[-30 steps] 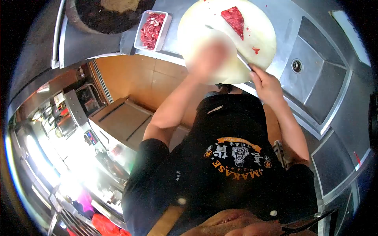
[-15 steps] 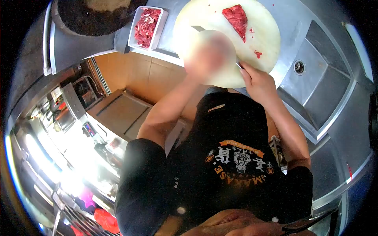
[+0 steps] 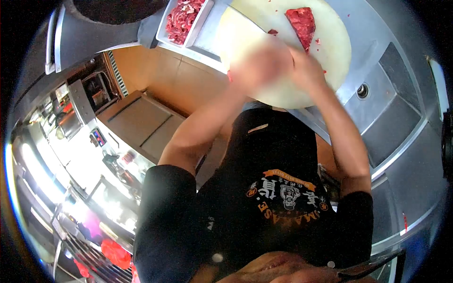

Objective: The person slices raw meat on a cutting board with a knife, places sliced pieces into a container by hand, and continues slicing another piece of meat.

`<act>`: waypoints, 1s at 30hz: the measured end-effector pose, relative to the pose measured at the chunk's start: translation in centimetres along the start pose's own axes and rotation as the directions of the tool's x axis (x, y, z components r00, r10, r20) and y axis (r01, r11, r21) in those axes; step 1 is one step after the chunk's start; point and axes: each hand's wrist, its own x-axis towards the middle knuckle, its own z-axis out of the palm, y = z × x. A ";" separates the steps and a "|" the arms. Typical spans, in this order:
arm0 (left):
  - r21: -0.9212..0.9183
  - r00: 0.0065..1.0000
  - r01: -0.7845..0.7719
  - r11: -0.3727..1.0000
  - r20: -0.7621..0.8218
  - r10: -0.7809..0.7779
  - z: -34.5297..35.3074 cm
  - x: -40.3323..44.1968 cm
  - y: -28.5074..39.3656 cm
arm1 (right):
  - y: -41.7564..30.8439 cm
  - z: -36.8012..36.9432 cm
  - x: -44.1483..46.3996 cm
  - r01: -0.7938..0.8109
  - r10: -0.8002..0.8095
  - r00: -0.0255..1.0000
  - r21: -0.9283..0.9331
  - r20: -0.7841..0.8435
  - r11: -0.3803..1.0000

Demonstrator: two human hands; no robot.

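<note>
On the round pale cutting board [image 3: 339,56], my right hand [image 3: 309,70] grips a knife [image 3: 247,19]. Its long thin blade slants up and left; the handle is largely hidden. My left hand [image 3: 264,66] is over the board beside my right hand, its fingers smeared by a blur, so what it holds or touches cannot be made out. Beyond both hands lies a wedge of red meat [image 3: 301,26], with small scraps around it. A small dark red piece [image 3: 272,32] is beside the blade. Some red shows at the left hand's edge.
A white rectangular container [image 3: 194,34] of sliced red meat [image 3: 181,20] stands left of the board. A metal sink [image 3: 377,106] with a drain is at the right. Part of a dark round surface [image 3: 118,10] shows at the upper left.
My right hand has moved up and in beside my left hand. The blade now reaches farther toward the upper left. The container and sink have shifted in view with the camera.
</note>
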 end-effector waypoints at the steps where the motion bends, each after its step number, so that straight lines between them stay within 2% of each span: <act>1: 0.023 0.999 0.035 0.999 0.029 -0.035 0.2 -0.5 -0.1 | 1.6 0.4 3.8 0.035 -0.039 0.997 0.058 0.071 0.998; 2: 0.035 0.999 0.026 0.999 0.025 -0.027 0.0 -0.2 0.2 | 0.9 0.3 5.2 0.057 -0.052 0.997 0.104 -0.051 0.993; 4: 0.052 1.000 0.010 0.999 0.006 -0.010 -0.5 0.5 0.8 | -0.2 -1.3 3.6 -0.053 0.052 0.989 -0.009 -0.142 0.999; 5: 0.117 1.000 -0.005 0.993 -0.018 0.007 -0.8 0.6 1.3 | 0.1 -1.9 1.5 -0.042 0.041 0.987 0.001 -0.154 0.999; 6: 0.105 1.000 -0.008 0.994 -0.026 0.011 -0.9 0.5 1.3 | 0.7 -2.7 -1.2 -0.029 0.030 0.986 0.010 -0.164 1.000; 8: 0.081 0.999 -0.013 0.997 -0.040 0.016 -0.8 0.4 1.2 | 0.7 -3.9 -7.6 -0.087 0.086 0.995 -0.007 -0.053 0.996; 13: 0.045 0.997 0.049 0.998 0.061 -0.051 0.0 -1.5 0.3 | 0.8 -4.4 -15.8 -0.012 -0.002 0.995 -0.141 -0.095 0.990; 16: 0.113 0.996 0.045 0.993 0.071 -0.053 0.5 -1.7 -0.3 | 0.4 -3.8 -12.3 -0.045 0.039 0.999 -0.209 -0.034 0.977; 20: 0.135 0.988 0.128 0.983 0.071 -0.138 -1.5 1.1 2.1 | 0.4 -1.4 -6.9 0.005 -0.009 0.999 -0.111 -0.031 0.994; 21: 0.143 0.990 0.124 0.982 0.056 -0.133 -1.4 1.1 2.1 | -0.4 -2.5 -7.5 -0.091 0.099 0.993 -0.131 0.056 0.987; 24: 0.122 0.992 0.120 0.985 0.023 -0.123 -0.9 1.2 1.8 | 2.1 -3.6 -12.6 0.017 -0.026 0.997 -0.127 -0.071 0.992; 26: 0.069 0.992 0.118 0.991 0.039 -0.121 -1.2 1.2 1.8 | 2.4 -3.8 -12.7 -0.036 0.035 0.999 -0.125 -0.015 0.991; 29: 0.058 0.995 0.098 0.993 -0.015 -0.098 -0.8 1.5 1.5 | 2.5 -1.5 -5.6 -0.059 0.068 0.996 -0.143 0.058 0.988; 30: 0.046 0.996 0.079 0.996 -0.030 -0.078 -0.8 1.3 1.4 | 1.6 -0.9 -2.0 -0.035 0.039 0.997 -0.061 0.067 0.998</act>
